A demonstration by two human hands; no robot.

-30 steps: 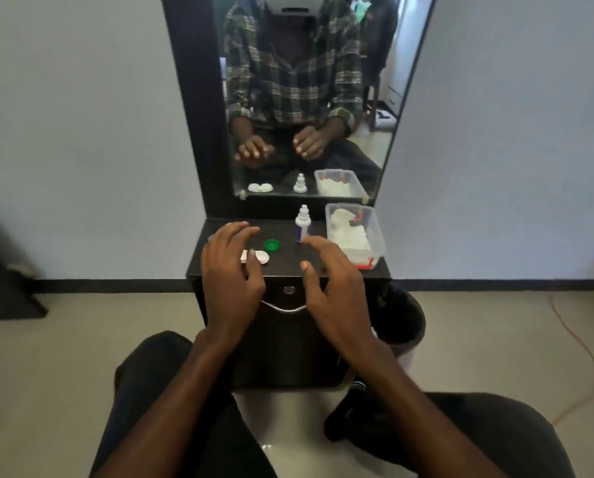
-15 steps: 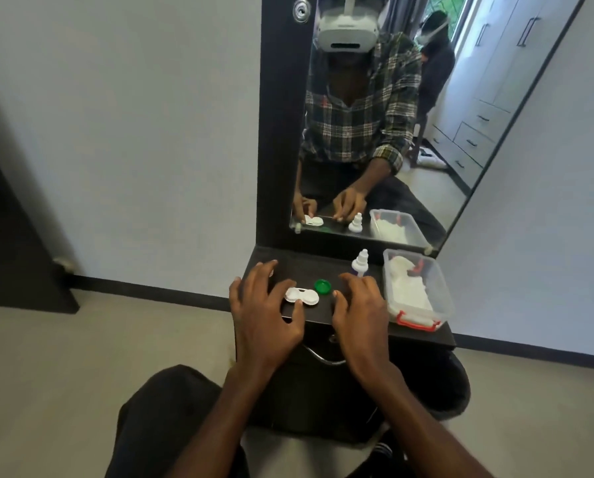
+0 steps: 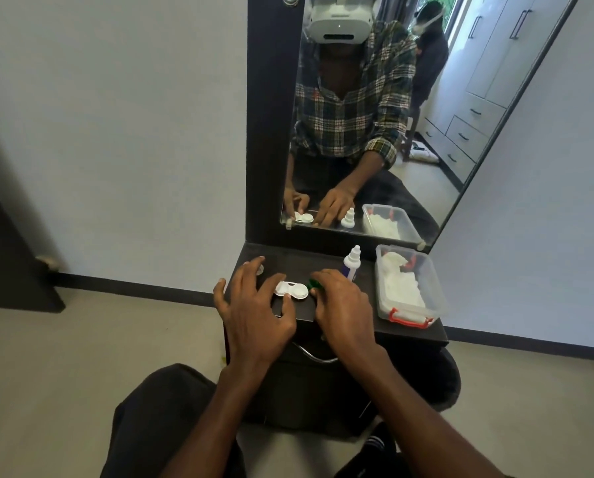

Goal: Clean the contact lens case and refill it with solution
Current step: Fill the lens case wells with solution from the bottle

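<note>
Lens case (image 3: 292,290) between hands, green cap (image 3: 312,283) half hidden.

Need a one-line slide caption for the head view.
Left hand steadies white twin-well lens case; right hand covers small green cap.

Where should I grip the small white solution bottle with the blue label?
Take the white solution bottle round its wider lower body, not the tapered nozzle, coming from its open front-left; the clear plastic box stands close on its right and the mirror behind.
</note>
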